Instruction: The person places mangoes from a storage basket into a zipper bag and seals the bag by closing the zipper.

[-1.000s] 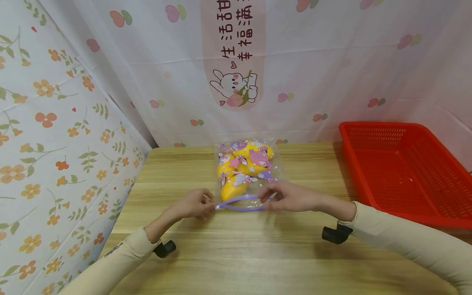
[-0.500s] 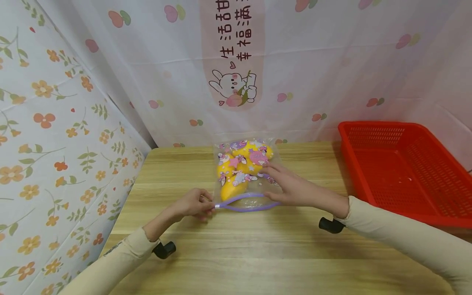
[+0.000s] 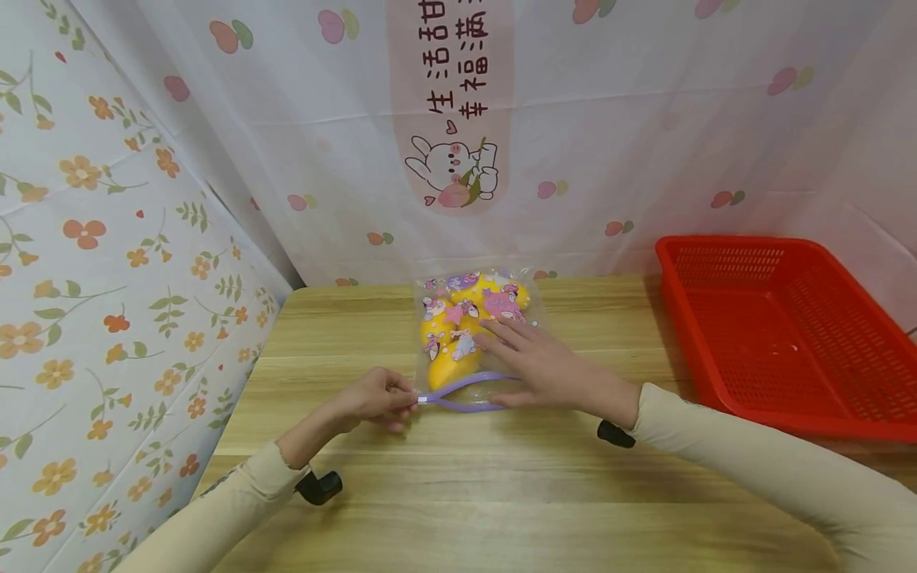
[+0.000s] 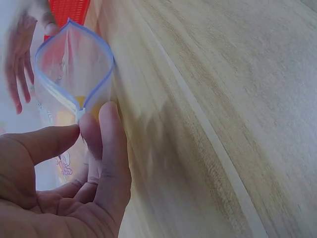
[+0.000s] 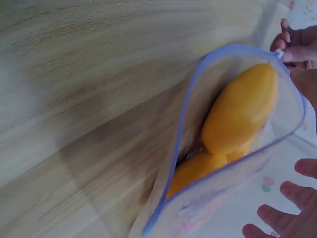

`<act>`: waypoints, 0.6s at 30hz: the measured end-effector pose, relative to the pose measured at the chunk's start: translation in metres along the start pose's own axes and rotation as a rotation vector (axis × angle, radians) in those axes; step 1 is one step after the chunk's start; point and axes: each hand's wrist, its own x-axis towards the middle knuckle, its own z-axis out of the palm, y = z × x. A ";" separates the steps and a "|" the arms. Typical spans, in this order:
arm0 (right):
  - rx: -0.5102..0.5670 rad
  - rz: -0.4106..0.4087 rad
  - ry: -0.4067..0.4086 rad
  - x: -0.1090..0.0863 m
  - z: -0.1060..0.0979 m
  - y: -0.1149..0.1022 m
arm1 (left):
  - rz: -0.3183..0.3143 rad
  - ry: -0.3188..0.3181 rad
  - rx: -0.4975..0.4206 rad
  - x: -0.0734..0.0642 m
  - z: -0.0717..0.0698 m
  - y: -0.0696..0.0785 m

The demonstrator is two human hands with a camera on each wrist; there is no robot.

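Observation:
A clear zip bag [image 3: 464,347] with pink and purple cartoon prints lies on the table, several yellow mangoes [image 5: 242,111] inside. Its purple-edged mouth gapes toward the near side. At the mouth's left end, my left hand [image 3: 376,398] pinches the white zip slider [image 4: 80,115] between thumb and forefinger. My right hand [image 3: 548,370] is spread over the bag's right part with fingers extended, hiding that side of the mouth in the head view. The right wrist view shows its fingers [image 5: 280,218] straight beside the bag, gripping nothing.
A red plastic basket [image 3: 688,318] with perforated walls stands at the right of the wooden table [image 3: 444,493]. Behind the table hangs a white printed curtain [image 3: 609,143], and a floral cloth [image 3: 93,278] covers the left side.
My right hand has left the purple edge of the bag's mouth and moved over the bag, then leftward, its fingers straightening. My left hand stays at the mouth's left end.

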 end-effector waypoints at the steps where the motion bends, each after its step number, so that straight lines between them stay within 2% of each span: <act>1: -0.007 -0.010 0.000 0.001 0.002 -0.001 | -0.006 -0.005 -0.006 0.000 0.000 0.000; 11: 0.006 -0.088 0.007 0.011 0.026 -0.014 | -0.037 -0.029 -0.053 0.001 0.004 -0.002; 18: -0.104 -0.130 0.009 0.020 0.034 -0.024 | -0.043 -0.019 -0.067 0.001 0.005 -0.001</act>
